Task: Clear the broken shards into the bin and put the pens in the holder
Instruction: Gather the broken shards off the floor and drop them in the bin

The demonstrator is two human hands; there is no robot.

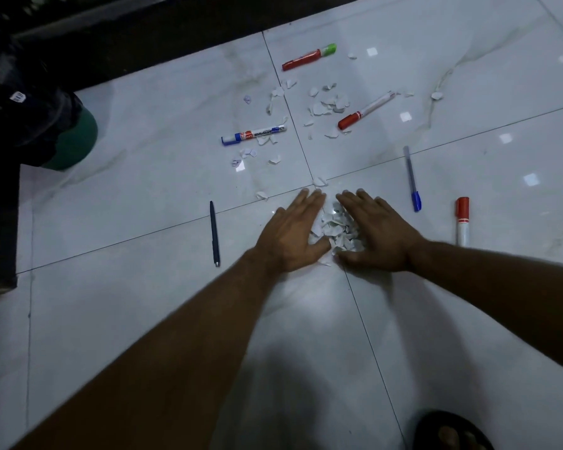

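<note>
Both hands are bracketing a pile of shards [338, 227] on the tile floor [111, 287]

Left hand [293, 233] and right hand [376, 233] are lying flat, fingers straight and close together, gripping nothing, their inner edges touching the pile between them. More scattered shards [329, 103] are lying beyond the fingertips, mixed in among a blue whiteboard marker [254, 134], a red-capped marker [366, 110] and a green-capped red marker [309, 56]. A dark pen [214, 233] is lying left of the left hand; a blue pen [411, 178] and a second red-capped marker [462, 220] are lying right of the right hand, all apart from the pile. A green bin [75, 142] with a black liner is sitting far left, well apart. A sandalled foot [452, 433] is showing at the bottom edge
</note>
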